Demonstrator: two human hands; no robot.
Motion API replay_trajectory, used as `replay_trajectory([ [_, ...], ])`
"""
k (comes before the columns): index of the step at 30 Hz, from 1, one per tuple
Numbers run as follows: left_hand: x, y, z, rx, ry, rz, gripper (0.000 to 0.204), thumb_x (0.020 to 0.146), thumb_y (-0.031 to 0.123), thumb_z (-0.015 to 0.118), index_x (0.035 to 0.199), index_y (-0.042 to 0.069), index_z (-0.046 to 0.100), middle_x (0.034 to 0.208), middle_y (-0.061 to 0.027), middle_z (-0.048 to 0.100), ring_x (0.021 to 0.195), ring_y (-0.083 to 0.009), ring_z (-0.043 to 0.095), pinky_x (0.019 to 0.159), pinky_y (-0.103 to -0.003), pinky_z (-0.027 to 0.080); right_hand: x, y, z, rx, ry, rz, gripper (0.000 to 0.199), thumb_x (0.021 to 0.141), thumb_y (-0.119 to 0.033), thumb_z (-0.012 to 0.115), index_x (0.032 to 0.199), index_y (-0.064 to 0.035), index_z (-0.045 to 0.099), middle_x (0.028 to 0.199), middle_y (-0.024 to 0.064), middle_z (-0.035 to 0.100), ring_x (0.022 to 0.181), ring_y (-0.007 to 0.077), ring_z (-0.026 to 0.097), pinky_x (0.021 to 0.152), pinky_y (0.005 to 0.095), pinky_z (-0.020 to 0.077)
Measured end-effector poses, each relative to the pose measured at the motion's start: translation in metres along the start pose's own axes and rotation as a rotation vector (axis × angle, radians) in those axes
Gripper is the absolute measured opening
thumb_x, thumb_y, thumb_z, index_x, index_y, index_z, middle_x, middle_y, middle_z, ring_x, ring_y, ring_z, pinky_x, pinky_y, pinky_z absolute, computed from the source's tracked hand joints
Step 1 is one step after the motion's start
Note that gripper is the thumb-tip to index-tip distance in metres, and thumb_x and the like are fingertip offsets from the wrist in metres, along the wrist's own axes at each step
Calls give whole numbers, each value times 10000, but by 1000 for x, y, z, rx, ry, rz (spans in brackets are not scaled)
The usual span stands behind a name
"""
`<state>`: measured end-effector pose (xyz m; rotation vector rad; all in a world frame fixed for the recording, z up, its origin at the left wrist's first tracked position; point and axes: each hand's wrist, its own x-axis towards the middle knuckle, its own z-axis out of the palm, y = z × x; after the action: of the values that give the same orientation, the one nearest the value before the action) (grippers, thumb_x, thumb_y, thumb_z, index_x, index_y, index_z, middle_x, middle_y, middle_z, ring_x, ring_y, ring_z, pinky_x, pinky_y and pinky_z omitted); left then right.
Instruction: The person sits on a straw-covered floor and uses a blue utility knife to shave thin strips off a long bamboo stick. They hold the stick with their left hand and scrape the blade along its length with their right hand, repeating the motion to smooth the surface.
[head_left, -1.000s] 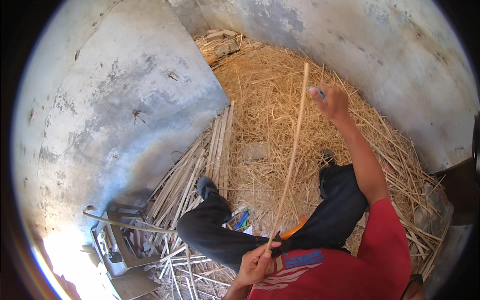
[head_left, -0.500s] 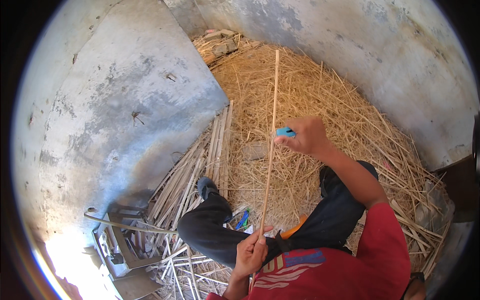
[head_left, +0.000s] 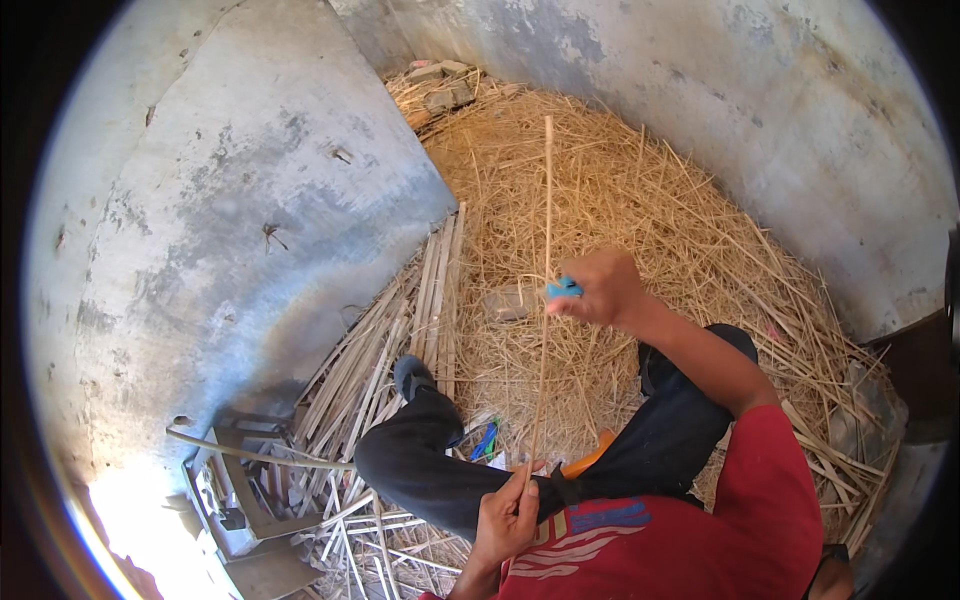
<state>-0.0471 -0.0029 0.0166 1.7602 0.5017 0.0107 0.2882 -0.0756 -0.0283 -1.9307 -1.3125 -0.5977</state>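
A long, thin, pale wooden strip (head_left: 546,215) runs nearly upright through the middle of the view. Its lower end is pinched in my left hand (head_left: 508,517), close to my lap. Higher up, my right hand (head_left: 605,290) is closed around a small blue-handled tool (head_left: 565,288), which looks like a cutter. The tool's tip meets the strip's right side; its blade is too small to make out.
Straw-like shavings (head_left: 600,180) cover the floor ahead. Split strips (head_left: 435,300) lie stacked beside my left foot (head_left: 412,375). A broken wooden frame (head_left: 245,480) stands at lower left. Plastered walls (head_left: 250,180) enclose the space, and a brick (head_left: 510,303) lies among the shavings.
My right hand with the blue tool has come slightly nearer to me along the strip. The strip's far end has dropped a little toward me, and my left hand has shifted slightly right.
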Motion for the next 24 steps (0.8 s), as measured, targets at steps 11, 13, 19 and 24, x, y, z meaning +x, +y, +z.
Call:
replay_trajectory([
  [11, -20, -6, 2, -50, -104, -79, 336, 985, 108, 492, 1301, 0, 530, 554, 54, 401, 523, 4, 379, 468, -192, 307, 13, 82, -1, -230, 31, 212, 731, 837, -802, 351, 499, -159, 429, 402, -31, 343, 335, 114, 356, 325, 283, 265],
  [13, -22, -7, 0, -41, -119, -71, 333, 991, 121, 492, 1299, 1, 532, 553, 57, 397, 524, 8, 377, 467, -190, 302, 11, 90, -3, -270, 7, 172, 735, 837, -804, 346, 499, -157, 426, 403, -30, 343, 337, 110, 356, 323, 282, 260],
  [19, -37, -23, -7, -123, -129, -132, 318, 1002, 141, 466, 1262, -23, 545, 586, 66, 432, 532, -7, 387, 478, -199, 312, 2, 128, -8, -337, -22, 212, 729, 830, -813, 348, 507, -163, 413, 407, -33, 345, 341, 104, 360, 317, 286, 252],
  [24, -40, -23, -14, -298, -138, -251, 337, 1018, 146, 432, 1294, -32, 508, 607, 75, 402, 521, 6, 339, 473, -188, 257, 0, 149, -10, -370, -47, 131, 743, 811, -829, 361, 505, -154, 423, 408, -29, 351, 344, 107, 368, 320, 279, 255],
])
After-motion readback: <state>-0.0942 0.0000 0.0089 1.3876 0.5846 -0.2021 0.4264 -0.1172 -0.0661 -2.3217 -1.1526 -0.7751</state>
